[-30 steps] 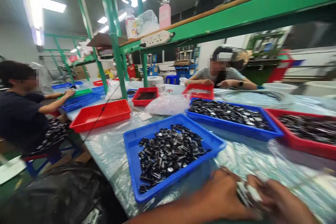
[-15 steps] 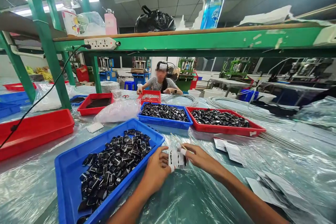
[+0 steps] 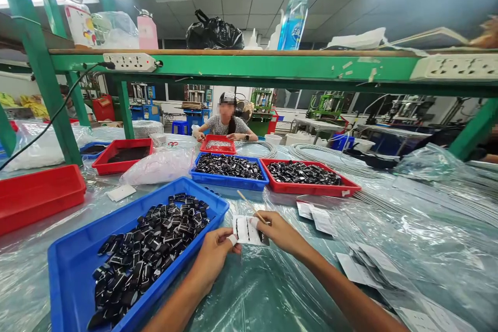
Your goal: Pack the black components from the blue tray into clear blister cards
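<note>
A small white card (image 3: 246, 229) with rows of dark marks is held between my two hands above the plastic-covered table. My left hand (image 3: 218, 251) pinches its lower left edge, the thumb on top. My right hand (image 3: 278, 231) is closed round a thin wooden stick (image 3: 249, 204) that points up and to the left, and its fingers also touch the card's right side. Left of my hands lies a large blue tray (image 3: 64, 270) with many small black pieces (image 3: 155, 249) in it.
Behind are a smaller blue tray (image 3: 229, 181) and a red tray (image 3: 311, 189) of black pieces. White cards (image 3: 365, 264) lie at the right. A person (image 3: 229, 122) sits opposite, beneath a green shelf beam (image 3: 249, 68).
The view has turned to the right. The card now lies flatter between my hands, and the stick stands out clearly from my right hand.
</note>
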Action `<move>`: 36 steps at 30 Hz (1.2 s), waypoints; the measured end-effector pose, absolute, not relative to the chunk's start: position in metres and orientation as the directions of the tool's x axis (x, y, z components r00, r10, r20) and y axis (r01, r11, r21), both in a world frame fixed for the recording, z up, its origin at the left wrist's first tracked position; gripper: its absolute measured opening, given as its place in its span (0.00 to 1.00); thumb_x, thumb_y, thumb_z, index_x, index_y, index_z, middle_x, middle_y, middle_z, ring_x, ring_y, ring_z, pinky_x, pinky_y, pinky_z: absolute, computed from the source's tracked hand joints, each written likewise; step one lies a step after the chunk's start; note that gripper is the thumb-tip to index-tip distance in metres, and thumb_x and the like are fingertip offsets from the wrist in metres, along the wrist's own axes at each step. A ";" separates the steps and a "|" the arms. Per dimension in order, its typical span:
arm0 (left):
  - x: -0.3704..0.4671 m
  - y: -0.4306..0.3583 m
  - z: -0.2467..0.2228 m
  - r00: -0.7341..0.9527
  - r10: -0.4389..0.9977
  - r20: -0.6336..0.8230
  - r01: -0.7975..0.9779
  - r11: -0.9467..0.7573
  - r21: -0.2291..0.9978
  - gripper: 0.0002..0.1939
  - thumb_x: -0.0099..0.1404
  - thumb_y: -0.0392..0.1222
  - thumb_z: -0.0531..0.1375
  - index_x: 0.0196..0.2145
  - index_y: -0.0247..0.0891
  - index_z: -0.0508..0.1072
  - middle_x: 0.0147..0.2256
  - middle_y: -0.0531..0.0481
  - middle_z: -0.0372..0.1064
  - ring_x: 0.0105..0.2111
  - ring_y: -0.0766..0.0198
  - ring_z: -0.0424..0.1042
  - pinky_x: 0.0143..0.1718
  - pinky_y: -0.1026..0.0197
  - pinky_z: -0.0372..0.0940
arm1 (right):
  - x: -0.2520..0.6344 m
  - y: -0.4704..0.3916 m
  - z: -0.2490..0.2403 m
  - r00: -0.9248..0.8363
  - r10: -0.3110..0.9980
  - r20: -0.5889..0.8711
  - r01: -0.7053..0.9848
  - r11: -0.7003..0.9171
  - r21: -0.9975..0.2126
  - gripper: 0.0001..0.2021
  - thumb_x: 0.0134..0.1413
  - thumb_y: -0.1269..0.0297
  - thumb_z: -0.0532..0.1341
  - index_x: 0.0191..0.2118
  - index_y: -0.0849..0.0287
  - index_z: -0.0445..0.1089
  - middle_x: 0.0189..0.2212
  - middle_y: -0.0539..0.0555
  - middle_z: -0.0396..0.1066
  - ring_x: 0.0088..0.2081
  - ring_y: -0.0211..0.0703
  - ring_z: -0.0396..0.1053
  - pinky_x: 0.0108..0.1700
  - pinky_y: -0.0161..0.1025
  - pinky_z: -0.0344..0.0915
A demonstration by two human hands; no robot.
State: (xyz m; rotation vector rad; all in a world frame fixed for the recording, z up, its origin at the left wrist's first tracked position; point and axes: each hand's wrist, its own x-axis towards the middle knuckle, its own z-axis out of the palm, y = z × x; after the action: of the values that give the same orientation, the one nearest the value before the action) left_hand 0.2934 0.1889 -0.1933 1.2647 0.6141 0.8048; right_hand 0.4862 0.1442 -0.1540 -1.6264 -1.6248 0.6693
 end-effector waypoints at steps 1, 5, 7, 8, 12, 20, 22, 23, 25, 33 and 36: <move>0.294 0.189 -0.194 0.587 0.809 0.031 -0.169 0.085 0.982 0.18 0.53 0.49 0.63 0.35 0.31 0.77 0.27 0.47 0.72 0.29 0.61 0.68 0.37 0.60 0.61 | 0.485 0.143 -0.154 0.073 0.988 0.137 0.659 0.056 -0.750 0.13 0.54 0.55 0.54 0.27 0.60 0.65 0.24 0.51 0.65 0.27 0.41 0.63 0.30 0.35 0.56; 0.295 0.191 -0.199 0.567 0.823 0.016 -0.145 0.080 0.986 0.19 0.52 0.50 0.63 0.35 0.30 0.76 0.25 0.47 0.71 0.29 0.59 0.68 0.37 0.58 0.61 | 0.478 0.136 -0.149 0.079 0.972 0.220 0.851 0.049 -0.523 0.07 0.50 0.67 0.55 0.34 0.60 0.69 0.29 0.52 0.70 0.32 0.43 0.66 0.36 0.36 0.56; 0.295 0.191 -0.200 0.558 0.830 -0.005 -0.152 0.108 0.982 0.19 0.51 0.49 0.63 0.36 0.30 0.75 0.26 0.47 0.72 0.30 0.59 0.69 0.37 0.58 0.61 | 0.474 0.134 -0.146 0.056 0.972 0.228 0.869 0.065 -0.490 0.07 0.51 0.68 0.55 0.35 0.60 0.69 0.31 0.52 0.72 0.34 0.43 0.66 0.37 0.36 0.56; 0.296 0.191 -0.200 0.556 0.831 -0.013 -0.155 0.120 0.981 0.19 0.51 0.48 0.64 0.37 0.31 0.75 0.27 0.47 0.72 0.30 0.59 0.69 0.38 0.59 0.61 | 0.472 0.133 -0.145 0.051 0.974 0.220 0.864 0.067 -0.500 0.07 0.52 0.66 0.55 0.35 0.60 0.69 0.32 0.52 0.72 0.34 0.44 0.66 0.36 0.36 0.56; 0.295 0.188 -0.196 0.582 0.813 -0.013 -0.159 0.129 0.979 0.18 0.50 0.46 0.66 0.37 0.33 0.75 0.30 0.47 0.73 0.33 0.59 0.70 0.40 0.60 0.60 | 0.470 0.132 -0.141 0.102 0.978 0.181 0.822 0.019 -0.569 0.08 0.54 0.60 0.58 0.34 0.59 0.67 0.30 0.51 0.71 0.30 0.42 0.65 0.31 0.35 0.54; 0.293 0.187 -0.191 0.590 0.807 0.019 -0.206 0.128 0.970 0.15 0.48 0.43 0.67 0.34 0.32 0.77 0.29 0.48 0.73 0.31 0.63 0.66 0.38 0.61 0.59 | 0.477 0.139 -0.155 0.108 0.980 0.167 0.727 0.037 -0.686 0.09 0.55 0.58 0.58 0.33 0.59 0.65 0.30 0.50 0.69 0.31 0.41 0.66 0.31 0.35 0.57; 0.293 0.188 -0.193 0.593 0.805 0.019 -0.232 0.149 0.961 0.15 0.49 0.43 0.67 0.34 0.32 0.77 0.29 0.48 0.72 0.30 0.64 0.65 0.38 0.62 0.59 | 0.478 0.141 -0.160 0.084 0.981 0.177 0.665 0.077 -0.743 0.11 0.55 0.55 0.58 0.33 0.60 0.65 0.31 0.51 0.69 0.33 0.43 0.66 0.33 0.35 0.58; 0.293 0.188 -0.193 0.598 0.801 0.019 -0.249 0.164 0.955 0.15 0.48 0.42 0.67 0.34 0.32 0.77 0.29 0.48 0.72 0.31 0.64 0.65 0.37 0.63 0.59 | 0.477 0.142 -0.161 0.067 0.982 0.178 0.617 0.100 -0.780 0.13 0.55 0.54 0.59 0.33 0.60 0.65 0.31 0.52 0.69 0.34 0.43 0.66 0.34 0.36 0.59; 0.293 0.187 -0.193 0.615 0.789 0.019 -0.283 0.198 0.938 0.15 0.47 0.41 0.67 0.33 0.32 0.78 0.29 0.47 0.72 0.31 0.64 0.64 0.36 0.63 0.58 | 0.475 0.144 -0.163 0.029 0.985 0.171 0.513 0.132 -0.848 0.15 0.53 0.51 0.61 0.32 0.61 0.65 0.32 0.53 0.69 0.35 0.44 0.66 0.36 0.37 0.60; 0.291 0.180 -0.186 0.658 0.752 0.032 -0.348 0.267 0.899 0.14 0.46 0.42 0.70 0.31 0.32 0.77 0.28 0.48 0.71 0.28 0.68 0.62 0.32 0.65 0.58 | 0.467 0.135 -0.157 -0.072 0.990 -0.121 0.177 -0.107 -0.978 0.23 0.50 0.42 0.62 0.35 0.60 0.67 0.18 0.42 0.53 0.19 0.31 0.40 0.22 0.32 0.40; 0.292 0.180 -0.188 0.652 0.758 0.023 -0.343 0.267 0.900 0.15 0.46 0.42 0.70 0.30 0.32 0.77 0.27 0.49 0.70 0.28 0.67 0.63 0.33 0.65 0.58 | 0.467 0.136 -0.160 -0.031 0.996 -0.083 0.233 -0.073 -0.970 0.21 0.50 0.44 0.62 0.35 0.60 0.67 0.20 0.44 0.57 0.19 0.31 0.45 0.22 0.32 0.44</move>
State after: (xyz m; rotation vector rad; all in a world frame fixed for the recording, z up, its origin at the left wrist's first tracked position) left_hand 0.2920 0.1803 -0.1884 1.0582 0.4626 0.7792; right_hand 0.4672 0.1365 -0.1595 -1.4209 -1.3731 1.1787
